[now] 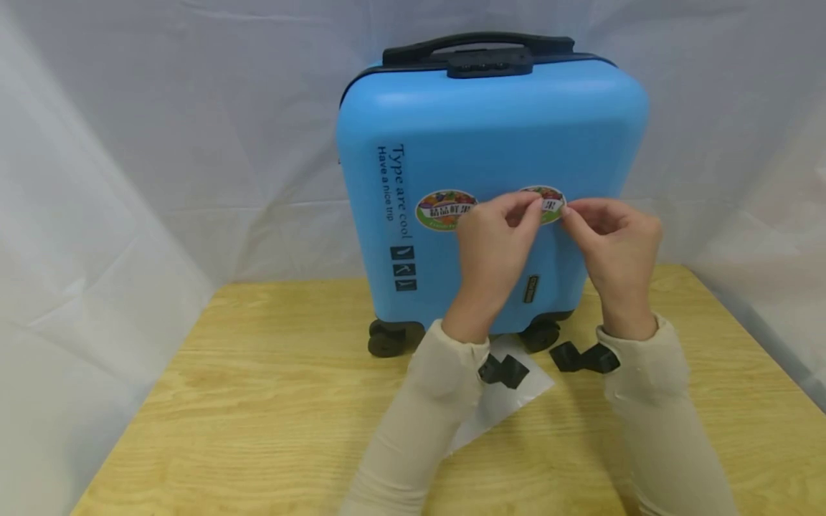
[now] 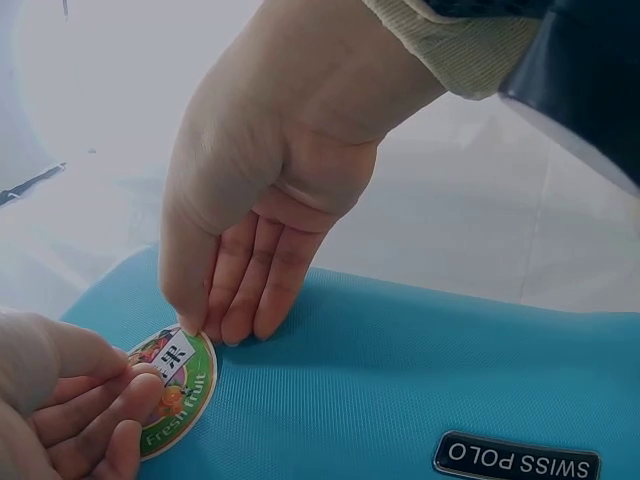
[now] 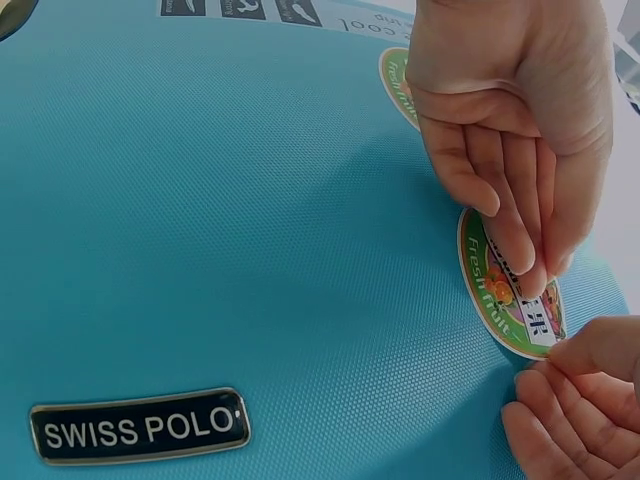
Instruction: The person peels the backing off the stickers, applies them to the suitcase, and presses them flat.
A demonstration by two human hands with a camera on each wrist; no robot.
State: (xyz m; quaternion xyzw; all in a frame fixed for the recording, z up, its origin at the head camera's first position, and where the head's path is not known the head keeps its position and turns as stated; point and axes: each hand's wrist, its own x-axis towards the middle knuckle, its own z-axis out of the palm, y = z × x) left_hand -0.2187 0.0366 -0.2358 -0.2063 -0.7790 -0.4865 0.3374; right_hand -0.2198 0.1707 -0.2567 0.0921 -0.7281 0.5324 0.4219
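Observation:
A light blue suitcase (image 1: 503, 136) stands upright, its broad side facing me. Thumb and fingers of my left hand (image 1: 493, 247) pinch the left part of an oval fruit sticker (image 1: 553, 206) against that side. At the sticker's right edge, my right hand (image 1: 616, 236) pinches with thumb and index finger. The left wrist view shows the right hand (image 2: 270, 170) above and the left hand (image 2: 70, 400) at lower left, both on the sticker (image 2: 200, 385). Whether its whole back touches the case is hidden. A matching sticker (image 1: 445, 211) lies flat to the left.
Under the left wrist, a white sheet (image 1: 497, 408) lies on the wooden table (image 1: 258, 401). Black wheels (image 1: 386, 340) support the case, and a black handle (image 1: 477, 43) tops it. A SWISS POLO plate (image 3: 140, 426) sits below the stickers. White sheeting (image 1: 193, 129) hangs behind.

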